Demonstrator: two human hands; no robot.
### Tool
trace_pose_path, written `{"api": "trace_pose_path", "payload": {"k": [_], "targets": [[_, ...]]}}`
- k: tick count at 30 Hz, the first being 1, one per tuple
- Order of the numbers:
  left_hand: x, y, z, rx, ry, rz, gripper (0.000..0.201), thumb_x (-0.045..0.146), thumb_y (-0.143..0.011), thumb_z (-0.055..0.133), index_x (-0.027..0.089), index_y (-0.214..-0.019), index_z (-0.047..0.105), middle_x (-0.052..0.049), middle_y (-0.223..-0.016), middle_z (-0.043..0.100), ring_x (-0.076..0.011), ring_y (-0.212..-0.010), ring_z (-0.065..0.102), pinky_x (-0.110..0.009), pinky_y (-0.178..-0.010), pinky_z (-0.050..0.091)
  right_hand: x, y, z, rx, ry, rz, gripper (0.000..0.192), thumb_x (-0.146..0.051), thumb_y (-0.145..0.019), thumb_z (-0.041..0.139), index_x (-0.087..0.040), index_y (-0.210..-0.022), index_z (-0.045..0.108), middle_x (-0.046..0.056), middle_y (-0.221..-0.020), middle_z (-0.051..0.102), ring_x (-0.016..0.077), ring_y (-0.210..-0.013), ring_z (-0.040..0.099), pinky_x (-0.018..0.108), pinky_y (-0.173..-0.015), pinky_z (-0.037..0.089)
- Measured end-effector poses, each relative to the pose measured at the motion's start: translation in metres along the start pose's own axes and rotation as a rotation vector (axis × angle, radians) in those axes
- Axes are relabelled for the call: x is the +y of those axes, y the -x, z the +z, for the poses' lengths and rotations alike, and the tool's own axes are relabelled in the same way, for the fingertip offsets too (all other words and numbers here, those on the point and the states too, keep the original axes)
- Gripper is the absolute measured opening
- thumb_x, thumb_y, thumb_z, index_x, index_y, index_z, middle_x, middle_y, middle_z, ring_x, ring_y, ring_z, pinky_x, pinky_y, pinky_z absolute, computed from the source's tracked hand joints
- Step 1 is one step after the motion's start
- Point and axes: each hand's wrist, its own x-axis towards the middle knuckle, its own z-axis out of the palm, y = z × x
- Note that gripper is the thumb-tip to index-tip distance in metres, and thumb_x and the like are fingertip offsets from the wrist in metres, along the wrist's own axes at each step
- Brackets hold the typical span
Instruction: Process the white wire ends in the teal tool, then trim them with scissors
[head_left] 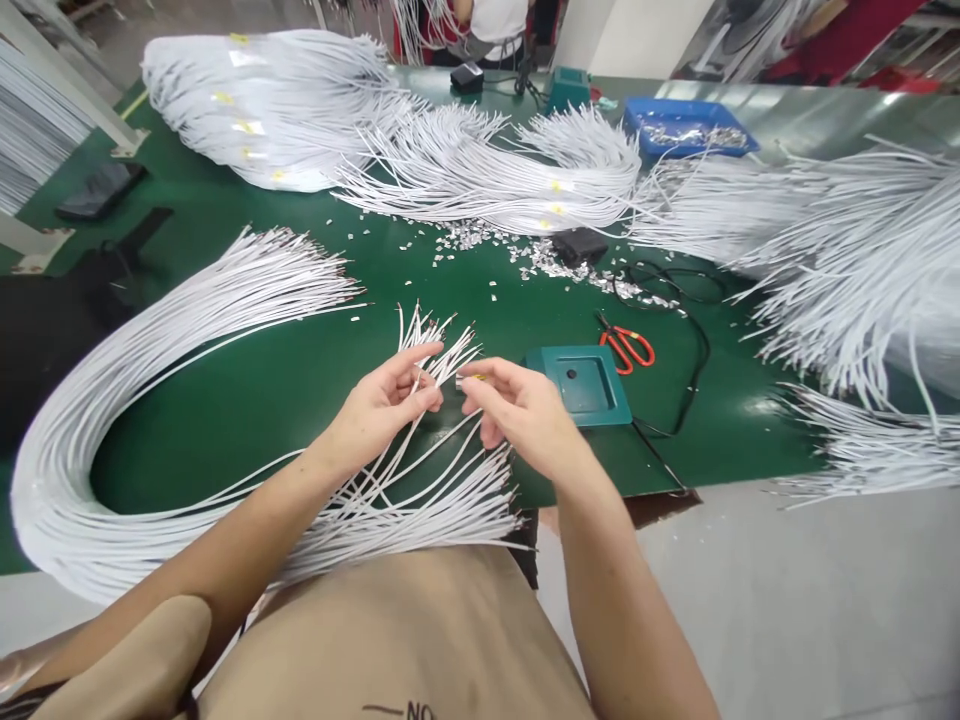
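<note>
My left hand (386, 398) is closed, thumb against fingers, on white wires (454, 358) whose ends fan out past it. Beside it, almost touching, my right hand (517, 405) pinches a small silvery piece (460, 381) with a bit of yellow near it; its exact kind is too small to make out. A long bundle of white wires (56, 480) curves in a U on the green table. One set of its ends lies at the upper left, and the other spreads under my forearms. Dark tips show on many of the wires.
A teal device (616, 405) with a recessed top sits right of my hands, by red-handled snips (637, 348) and a black cable (705, 350). Small silvery bits (540, 262) lie scattered beyond. More wire bundles (300, 110), a blue tray (694, 150) and a person (499, 20) are farther back.
</note>
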Motion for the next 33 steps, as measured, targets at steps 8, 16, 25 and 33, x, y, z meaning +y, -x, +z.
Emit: {"api": "trace_pose_path", "payload": {"k": [8, 16, 25, 33], "targets": [[0.001, -0.002, 0.003, -0.105, -0.124, -0.035, 0.049, 0.031, -0.082, 0.061, 0.025, -0.13, 0.052, -0.002, -0.088, 0.053, -0.012, -0.071, 0.055, -0.019, -0.048, 0.042, 0.02, -0.021, 0.025, 0.224, 0.376, -0.323, 0.022, -0.026, -0.091, 0.046, -0.019, -0.078, 0.063, 0.001, -0.078, 0.064, 0.0116, -0.069, 0.057, 0.023, -0.065, 0.041], [-0.006, -0.017, 0.008, -0.1, -0.188, -0.107, 0.049, 0.027, -0.082, 0.059, 0.023, -0.129, 0.048, 0.001, -0.078, 0.051, -0.0075, -0.057, 0.053, -0.016, -0.042, 0.04, 0.023, -0.024, -0.004, 0.242, 1.201, -0.367, 0.017, -0.017, -0.09, 0.044, -0.018, -0.088, 0.062, 0.008, -0.088, 0.064, 0.0215, -0.085, 0.053, 0.032, -0.071, 0.032], [-0.03, -0.028, 0.009, -0.044, -0.117, -0.12, 0.043, 0.027, -0.077, 0.063, 0.02, -0.118, 0.051, 0.001, -0.078, 0.054, -0.0131, -0.066, 0.065, -0.016, -0.042, 0.042, 0.03, -0.033, -0.019, 0.087, 1.257, -0.372, 0.007, -0.016, -0.086, 0.053, -0.017, -0.085, 0.059, 0.007, -0.084, 0.067, 0.021, -0.084, 0.055, 0.032, -0.081, 0.031], [-0.039, -0.032, 0.013, 0.041, -0.132, -0.219, 0.039, 0.021, -0.075, 0.064, 0.017, -0.112, 0.052, 0.001, -0.078, 0.056, -0.0157, -0.07, 0.069, -0.019, -0.049, 0.05, 0.033, -0.034, -0.017, 0.126, 1.291, -0.376, 0.014, -0.008, -0.085, 0.048, -0.018, -0.084, 0.059, 0.006, -0.078, 0.067, 0.0223, -0.084, 0.048, 0.033, -0.076, 0.03]]}}
